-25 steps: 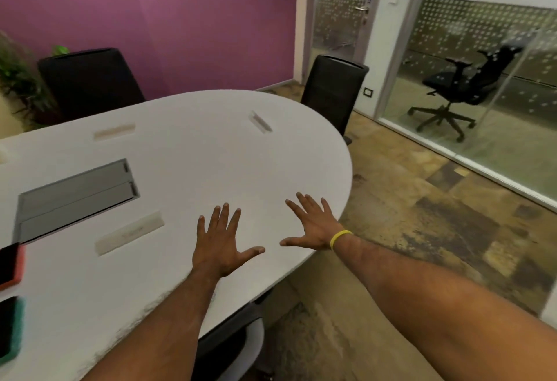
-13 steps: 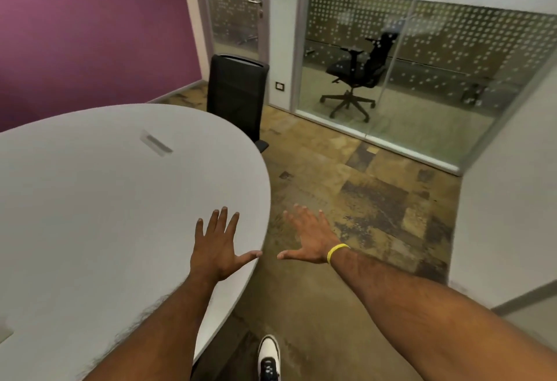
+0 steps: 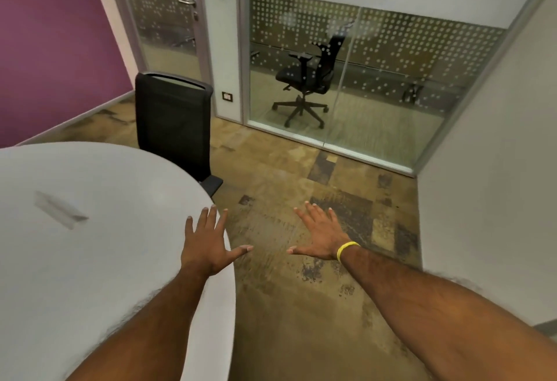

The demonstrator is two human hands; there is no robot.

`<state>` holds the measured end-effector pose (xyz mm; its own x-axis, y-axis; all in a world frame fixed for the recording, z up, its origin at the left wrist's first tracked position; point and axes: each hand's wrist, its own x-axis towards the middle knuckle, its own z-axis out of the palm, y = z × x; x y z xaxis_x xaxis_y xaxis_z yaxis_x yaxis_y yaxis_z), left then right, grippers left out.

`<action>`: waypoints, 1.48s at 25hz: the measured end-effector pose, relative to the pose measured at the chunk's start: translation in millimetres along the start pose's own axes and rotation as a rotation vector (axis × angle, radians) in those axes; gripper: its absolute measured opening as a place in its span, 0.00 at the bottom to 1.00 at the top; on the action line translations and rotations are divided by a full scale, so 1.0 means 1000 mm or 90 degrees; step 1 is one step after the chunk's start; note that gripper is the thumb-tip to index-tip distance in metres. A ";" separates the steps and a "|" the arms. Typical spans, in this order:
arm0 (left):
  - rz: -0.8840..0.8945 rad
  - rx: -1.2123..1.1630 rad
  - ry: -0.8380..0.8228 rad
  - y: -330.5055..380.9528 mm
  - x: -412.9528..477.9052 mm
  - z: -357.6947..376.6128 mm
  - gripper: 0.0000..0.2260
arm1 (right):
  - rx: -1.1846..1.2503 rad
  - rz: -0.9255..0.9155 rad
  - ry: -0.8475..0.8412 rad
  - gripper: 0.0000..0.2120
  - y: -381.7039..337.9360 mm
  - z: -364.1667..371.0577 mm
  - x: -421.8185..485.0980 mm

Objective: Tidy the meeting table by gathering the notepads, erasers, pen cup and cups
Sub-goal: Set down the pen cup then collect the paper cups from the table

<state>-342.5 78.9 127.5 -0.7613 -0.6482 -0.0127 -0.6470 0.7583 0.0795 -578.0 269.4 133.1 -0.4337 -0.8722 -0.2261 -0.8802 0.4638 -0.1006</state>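
Observation:
The rounded end of the white meeting table (image 3: 90,260) fills the lower left. My left hand (image 3: 208,245) hovers flat over the table's right edge, fingers spread, holding nothing. My right hand (image 3: 321,236), with a yellow band at the wrist, is spread open over the floor, off the table. A small pale rectangular piece (image 3: 58,213) lies on the tabletop at the left; it is blurred and I cannot tell what it is. No notepads, pen cup or cups are in view.
A black chair (image 3: 173,121) stands at the table's far end. Behind it are a glass door (image 3: 168,19) and a glass partition (image 3: 376,79) with an office chair (image 3: 307,79) beyond. A white wall (image 3: 497,169) closes the right. Brown patterned floor (image 3: 301,305) lies between table and wall.
My view has swung right: the table's cable hatch, label strips and the objects at the left edge have left the frame. My right hand went from over the table to over the floor.

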 end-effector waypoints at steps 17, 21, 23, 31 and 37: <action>-0.050 0.026 -0.018 0.028 0.413 0.003 0.55 | 0.002 -0.065 -0.033 0.58 0.173 -0.081 0.387; -0.066 0.037 -0.014 0.015 0.500 -0.013 0.55 | 0.003 -0.097 -0.020 0.58 0.184 -0.113 0.484; -0.070 0.045 -0.021 0.003 0.547 -0.014 0.55 | -0.004 -0.114 -0.009 0.58 0.186 -0.124 0.535; -0.071 0.012 -0.003 -0.062 0.768 -0.020 0.54 | -0.021 -0.116 0.020 0.56 0.193 -0.185 0.749; -0.085 0.011 0.032 -0.124 0.901 -0.055 0.54 | -0.026 -0.134 0.039 0.54 0.179 -0.246 0.892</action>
<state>-946.0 -602.6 160.6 -0.6657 -0.7456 0.0287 -0.7432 0.6660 0.0637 -1169.5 -463.7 151.6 -0.2492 -0.9576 -0.1444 -0.9592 0.2646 -0.0994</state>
